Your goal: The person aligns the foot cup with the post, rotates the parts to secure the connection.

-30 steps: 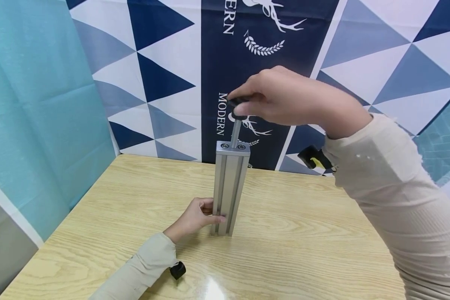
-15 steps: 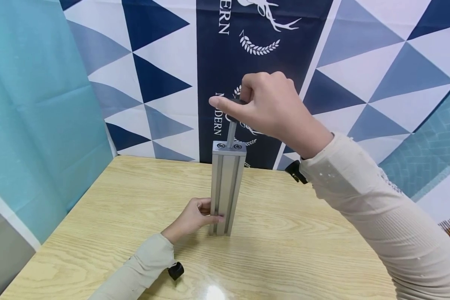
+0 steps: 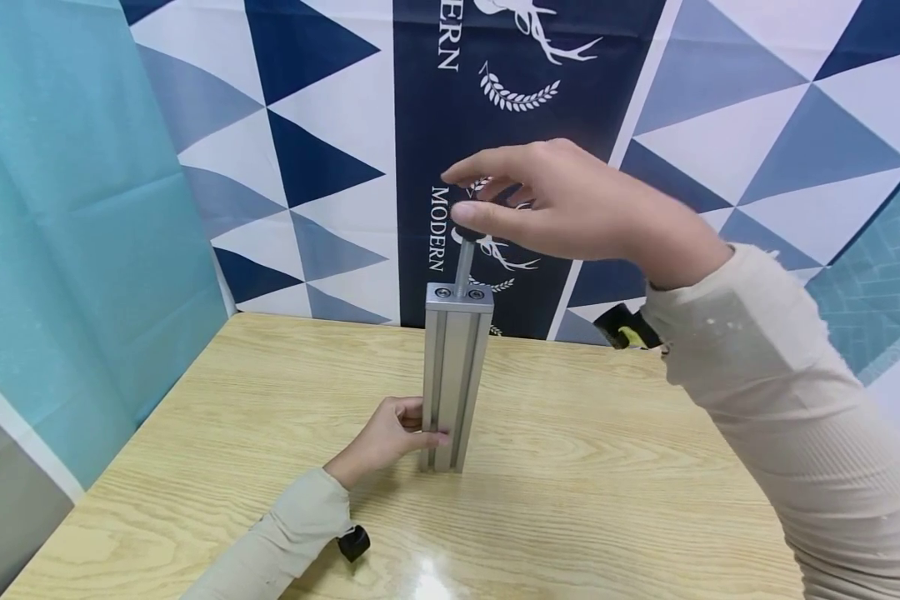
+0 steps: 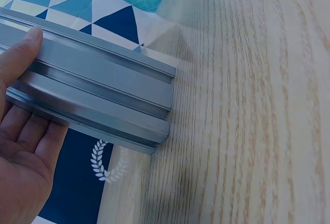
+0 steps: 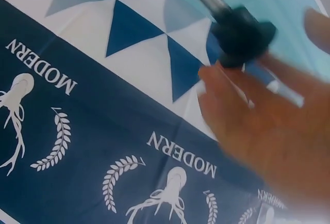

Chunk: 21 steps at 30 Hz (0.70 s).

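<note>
An aluminium profile [image 3: 457, 358] stands upright on the wooden table, its grooved sides running lengthwise. Low on it, my left hand [image 3: 382, 437] grips the metal, thumb on the front face and fingers behind, as the left wrist view of the profile [image 4: 93, 74] also shows. From the top plate rises a thin steel rod [image 3: 465, 267] capped by a black knob [image 5: 242, 35]. My right hand [image 3: 562, 200] is at the knob with fingers loosely extended; the thumb stands away from the knob in the right wrist view, while the fingers are close to it and blurred.
The wooden table [image 3: 607, 467] extends on both sides of the profile. Behind it hangs a patterned cloth [image 3: 330, 125] with triangles and a dark blue band. A turquoise curtain [image 3: 82, 208] closes off the left side.
My right hand has turned about the knob, first one way with the thumb swung left, then back, and its fingers have loosened. My left hand has kept its grip on the profile.
</note>
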Each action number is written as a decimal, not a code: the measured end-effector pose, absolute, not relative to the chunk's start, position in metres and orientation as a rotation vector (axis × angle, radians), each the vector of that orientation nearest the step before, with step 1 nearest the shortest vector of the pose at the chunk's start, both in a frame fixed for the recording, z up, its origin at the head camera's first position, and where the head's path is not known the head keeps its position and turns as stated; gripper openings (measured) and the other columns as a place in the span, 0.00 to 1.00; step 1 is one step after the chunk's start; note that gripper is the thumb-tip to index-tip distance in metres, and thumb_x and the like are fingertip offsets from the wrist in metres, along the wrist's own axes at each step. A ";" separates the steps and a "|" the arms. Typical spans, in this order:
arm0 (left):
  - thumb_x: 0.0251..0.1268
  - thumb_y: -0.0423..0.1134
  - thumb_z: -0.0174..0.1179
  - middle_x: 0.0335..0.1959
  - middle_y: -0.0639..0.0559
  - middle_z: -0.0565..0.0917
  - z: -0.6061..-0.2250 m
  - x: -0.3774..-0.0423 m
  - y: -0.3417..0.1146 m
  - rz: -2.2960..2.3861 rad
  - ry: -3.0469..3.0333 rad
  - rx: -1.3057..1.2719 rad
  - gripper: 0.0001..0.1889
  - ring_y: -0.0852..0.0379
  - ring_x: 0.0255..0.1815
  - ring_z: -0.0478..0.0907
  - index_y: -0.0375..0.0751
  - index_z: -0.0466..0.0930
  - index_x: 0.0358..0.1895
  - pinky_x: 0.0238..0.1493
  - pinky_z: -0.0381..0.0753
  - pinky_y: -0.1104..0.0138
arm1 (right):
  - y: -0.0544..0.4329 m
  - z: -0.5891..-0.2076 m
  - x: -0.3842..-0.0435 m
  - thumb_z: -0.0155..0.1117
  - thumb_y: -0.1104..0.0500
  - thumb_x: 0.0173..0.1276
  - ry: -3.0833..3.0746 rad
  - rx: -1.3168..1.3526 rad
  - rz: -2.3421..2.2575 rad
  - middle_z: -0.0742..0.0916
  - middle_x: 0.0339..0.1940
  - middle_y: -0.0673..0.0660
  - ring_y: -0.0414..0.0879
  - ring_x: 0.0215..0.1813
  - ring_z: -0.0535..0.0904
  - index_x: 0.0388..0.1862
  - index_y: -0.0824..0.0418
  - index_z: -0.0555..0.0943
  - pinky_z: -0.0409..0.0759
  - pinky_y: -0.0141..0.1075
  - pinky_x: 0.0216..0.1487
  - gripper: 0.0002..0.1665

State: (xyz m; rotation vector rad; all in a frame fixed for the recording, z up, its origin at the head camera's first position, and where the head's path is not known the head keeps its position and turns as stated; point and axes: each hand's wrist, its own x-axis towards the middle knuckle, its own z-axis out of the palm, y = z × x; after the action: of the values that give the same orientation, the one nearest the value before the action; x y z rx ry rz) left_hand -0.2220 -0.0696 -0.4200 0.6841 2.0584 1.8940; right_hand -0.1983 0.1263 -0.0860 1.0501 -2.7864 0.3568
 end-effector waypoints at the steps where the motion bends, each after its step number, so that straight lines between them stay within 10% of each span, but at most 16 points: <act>1: 0.54 0.34 0.71 0.43 0.42 0.86 -0.420 -0.222 -0.070 1.892 2.062 0.681 0.23 0.55 0.43 0.84 0.35 0.80 0.55 0.45 0.83 0.66 | 0.129 -0.084 -0.199 0.51 0.45 0.75 -2.802 1.122 0.333 0.77 0.64 0.54 0.49 0.58 0.78 0.70 0.52 0.69 0.74 0.49 0.61 0.28; 5: 0.54 0.34 0.71 0.43 0.42 0.86 -0.421 -0.223 -0.070 1.889 2.065 0.678 0.23 0.56 0.43 0.84 0.34 0.80 0.55 0.45 0.83 0.67 | 0.134 -0.078 -0.201 0.49 0.57 0.77 -2.816 1.328 0.211 0.72 0.70 0.50 0.44 0.46 0.80 0.73 0.51 0.64 0.78 0.42 0.49 0.27; 12: 0.55 0.33 0.70 0.43 0.42 0.86 -0.422 -0.224 -0.070 1.898 2.055 0.676 0.23 0.56 0.43 0.84 0.33 0.79 0.55 0.46 0.83 0.67 | 0.132 -0.079 -0.205 0.51 0.69 0.73 -2.692 1.416 0.101 0.75 0.67 0.53 0.45 0.56 0.76 0.69 0.57 0.71 0.78 0.39 0.50 0.26; 21: 0.54 0.34 0.70 0.42 0.41 0.86 -0.424 -0.225 -0.069 1.885 2.059 0.681 0.23 0.55 0.43 0.84 0.34 0.79 0.55 0.46 0.83 0.66 | 0.109 -0.088 -0.196 0.61 0.31 0.60 -2.743 0.738 0.225 0.80 0.22 0.54 0.48 0.28 0.75 0.32 0.60 0.82 0.73 0.38 0.32 0.32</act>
State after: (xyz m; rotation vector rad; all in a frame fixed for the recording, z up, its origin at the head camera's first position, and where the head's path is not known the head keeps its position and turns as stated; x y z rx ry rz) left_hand -0.2250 -0.0693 -0.4237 0.6809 2.0592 1.8853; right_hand -0.1962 0.1089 -0.0884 0.7381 -2.7429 0.2250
